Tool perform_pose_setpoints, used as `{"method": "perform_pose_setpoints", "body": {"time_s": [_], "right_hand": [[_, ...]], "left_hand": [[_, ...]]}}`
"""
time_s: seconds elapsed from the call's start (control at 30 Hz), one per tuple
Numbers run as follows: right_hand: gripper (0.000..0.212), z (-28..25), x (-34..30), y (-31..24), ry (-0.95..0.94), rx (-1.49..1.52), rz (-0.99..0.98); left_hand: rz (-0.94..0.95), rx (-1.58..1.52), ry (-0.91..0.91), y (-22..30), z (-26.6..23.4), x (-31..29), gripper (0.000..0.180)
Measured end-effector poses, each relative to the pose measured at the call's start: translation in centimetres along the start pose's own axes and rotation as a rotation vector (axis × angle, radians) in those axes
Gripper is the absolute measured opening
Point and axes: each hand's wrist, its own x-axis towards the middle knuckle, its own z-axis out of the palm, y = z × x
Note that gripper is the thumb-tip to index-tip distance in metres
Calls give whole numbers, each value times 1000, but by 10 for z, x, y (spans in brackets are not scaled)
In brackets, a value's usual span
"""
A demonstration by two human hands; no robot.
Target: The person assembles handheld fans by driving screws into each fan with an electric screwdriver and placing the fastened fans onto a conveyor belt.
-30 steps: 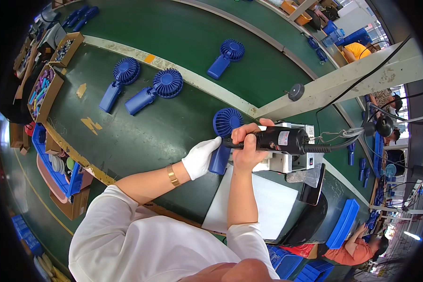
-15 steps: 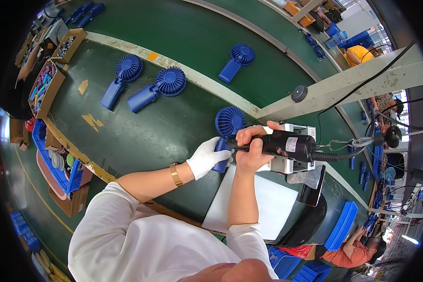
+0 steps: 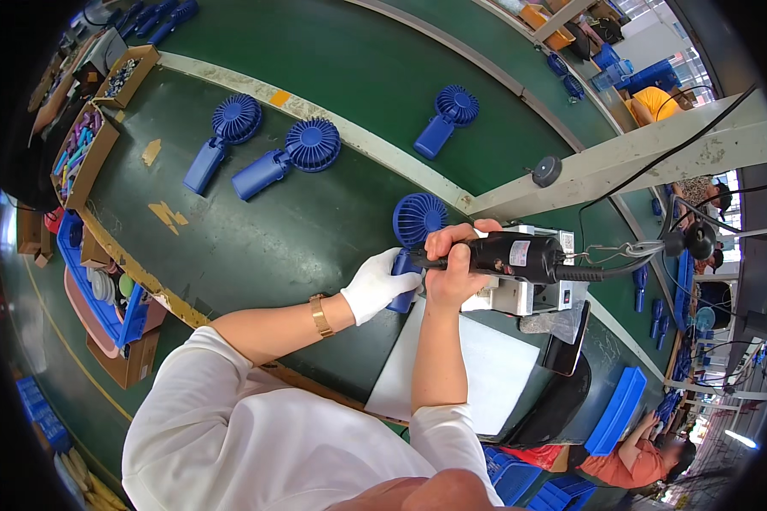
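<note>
Apparently at a screw-driving step, the gloved left hand (image 3: 371, 287) grips the blue handheld fan (image 3: 418, 221) ahead at twelve o'clock, the bare right hand (image 3: 452, 271) clasping the electric screwdriver (image 3: 520, 258) at its three o'clock, likely calling for steady alignment next.

You face a worn green tabletop (image 3: 273, 230) | beyond it, a long green belt (image 3: 358, 81) | to your right, a pale scuffed beam (image 3: 656, 157) | left, dark floor (image 3: 38, 336) | far right, a glowing lamp (image 3: 741, 439)
</note>
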Motion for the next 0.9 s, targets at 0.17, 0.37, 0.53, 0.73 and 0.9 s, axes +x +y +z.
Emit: {"method": "perform_pose_setpoints", "body": {"time_s": [0.17,0.37,0.53,0.73,0.9], "right_hand": [[40,2,-4,6,-5,13,39],[38,6,-4,5,50,-10,72],[42,4,-1,-12,104,-24,15],[44,-21,16,-60,259,-436,-249],[61,-36,12,-36,228,-477,-81]], "left_hand": [[87,197,55,-11,-3,6,32],[103,181,46,-8,-3,7,34],[42,-77,-7,-2,-1,4,28],[700,928,467,70,-26,108,48],[446,1396,360,106,29,189,57]]}}
